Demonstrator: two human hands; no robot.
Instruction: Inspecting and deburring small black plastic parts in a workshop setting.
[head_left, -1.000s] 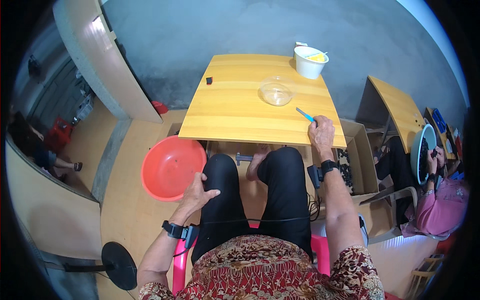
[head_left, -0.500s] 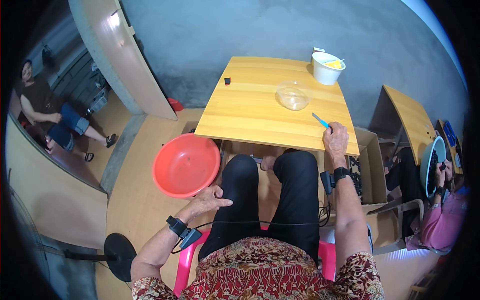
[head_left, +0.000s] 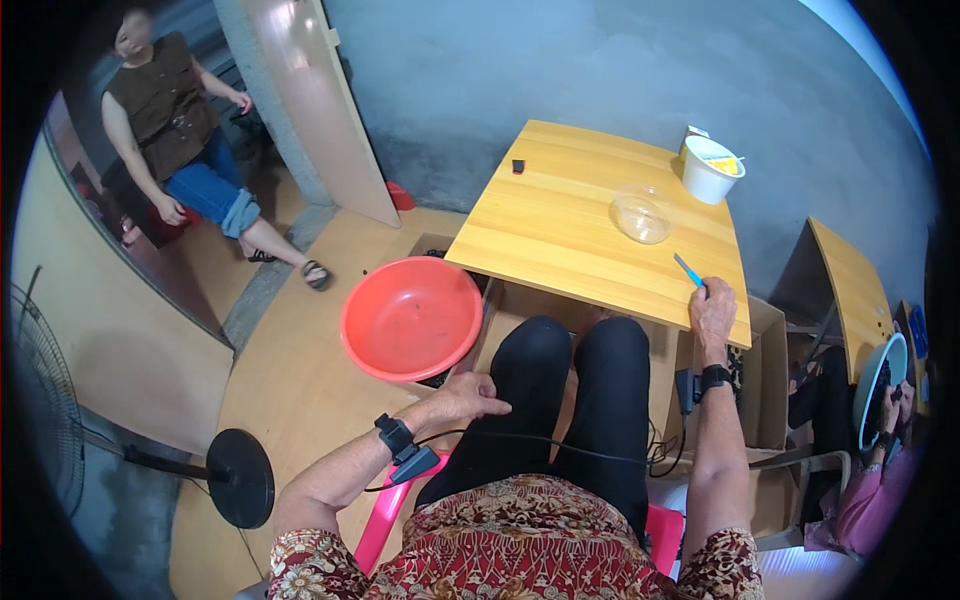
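My right hand rests at the near right edge of the wooden table, its fingers closed around a small blue-handled knife. The pale blade points away from me and to the left, over the tabletop. Farther back on the table stands a clear plastic bowl. My left hand is beside my left thigh, index finger stretched out, with nothing visible in it. Near it is a red basin with a few dark specks inside. Both wrists carry black strapped devices joined by a cable.
A white tub with something yellow inside and a small black object lie toward the table's back. Right of the table is a cardboard box. A co-worker handles dark pieces over a light-blue basin. A fan base stands left.
The person at the left doorway has risen from sitting and stepped forward. My view has shifted left, moving the scene rightward. My right hand keeps the knife; my left stays by my thigh.
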